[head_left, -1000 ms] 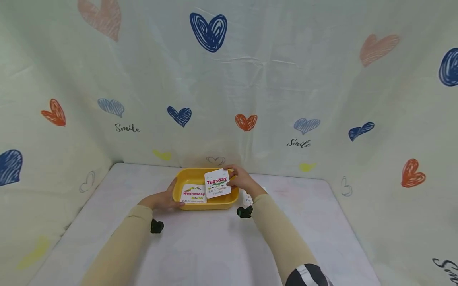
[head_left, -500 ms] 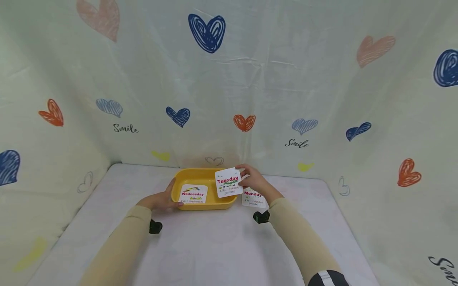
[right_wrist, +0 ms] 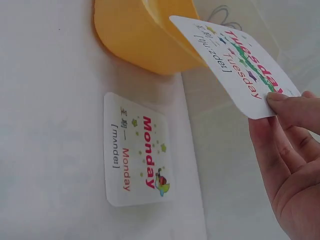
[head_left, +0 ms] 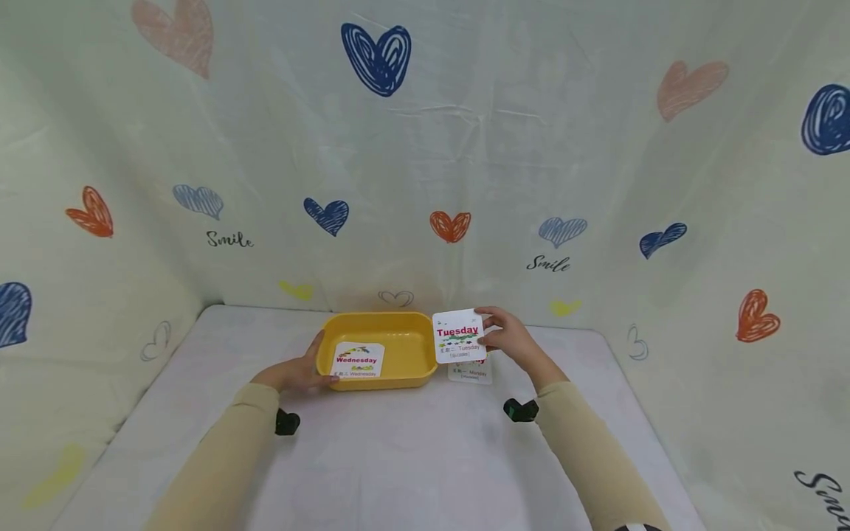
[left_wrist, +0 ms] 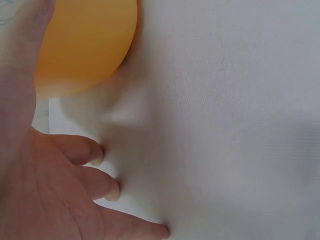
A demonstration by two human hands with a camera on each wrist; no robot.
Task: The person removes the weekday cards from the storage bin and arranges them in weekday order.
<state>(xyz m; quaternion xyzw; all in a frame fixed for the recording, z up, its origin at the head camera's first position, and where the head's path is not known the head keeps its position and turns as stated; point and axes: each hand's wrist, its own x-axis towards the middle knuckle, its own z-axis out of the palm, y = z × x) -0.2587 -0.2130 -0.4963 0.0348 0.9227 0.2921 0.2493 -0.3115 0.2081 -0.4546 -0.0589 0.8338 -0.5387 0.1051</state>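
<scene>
My right hand pinches a white "Tuesday" card by its edge, thumb on the printed face. The card is raised and tilted, just off the tray's right end. Below it, a white "Monday" card lies face up on the table, partly covered by the raised card in the head view. My left hand holds the left end of a yellow tray, thumb at the front rim. In the left wrist view, several of its fingertips rest on the table. A "Wednesday" card lies in the tray.
The white-covered table reaches back to a pale curtain printed with hearts and the word "Smile". The tray stands close to the table's back edge. A small dark device sits at each wrist.
My right hand has carried the Tuesday card rightward, from over the tray to above the Monday card, which has come partly into view. My left hand stays at the tray.
</scene>
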